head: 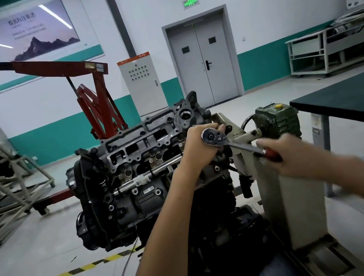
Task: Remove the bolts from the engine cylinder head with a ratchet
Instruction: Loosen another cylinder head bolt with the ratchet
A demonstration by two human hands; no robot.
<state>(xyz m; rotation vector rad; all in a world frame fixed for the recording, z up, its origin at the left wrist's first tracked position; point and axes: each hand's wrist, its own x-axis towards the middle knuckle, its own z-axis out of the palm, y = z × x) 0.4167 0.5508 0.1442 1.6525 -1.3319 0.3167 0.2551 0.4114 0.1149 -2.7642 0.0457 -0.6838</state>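
Ratchet (236, 145), likely stiff, heavy steel: we are curling our left hand (197, 146) round its head; right hand (284, 154) (blurred, grip untellable) at its handle.

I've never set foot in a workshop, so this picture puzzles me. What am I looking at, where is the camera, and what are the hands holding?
The camera sits on the person's head, looking forward and down, so both arms reach in from below. In the middle is a car engine mounted on a pale stand, with its cylinder head uncovered on top. The left hand grips the round end of a ratchet, a wrench for turning bolts, and steadies it on the engine. The right hand is at its red handle, but motion blur hides the grip. Behind stands a red engine crane. At the right is a dark green table.
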